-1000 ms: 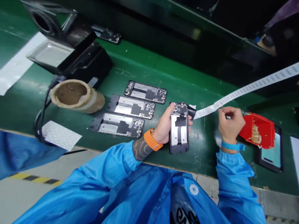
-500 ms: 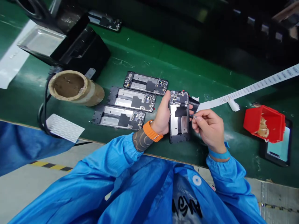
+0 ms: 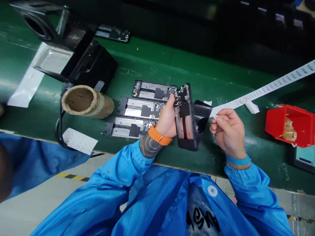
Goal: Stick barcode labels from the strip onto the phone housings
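My left hand (image 3: 168,118) grips a black phone frame (image 3: 185,118) by its left edge and holds it tilted up on its side over the green bench (image 3: 147,65). My right hand (image 3: 228,131) is closed in a pinch just right of the frame, with a small white sticker (image 3: 215,116) showing at the fingertips. Behind it a long white label strip (image 3: 268,88) runs off to the upper right. Three more phone frames (image 3: 140,108) lie in a row on the bench, left of my left hand.
A cardboard tape roll (image 3: 85,101) lies at the left beside a black machine (image 3: 73,55) with a cable. A red bin (image 3: 290,124) stands at the right over a phone (image 3: 304,157). A white textured sheet (image 3: 78,141) lies near the bench's front edge.
My left hand has tilted the phone frame from flat up onto its edge. My right hand came from the label strip to the frame, then drew back a little, still pinched.
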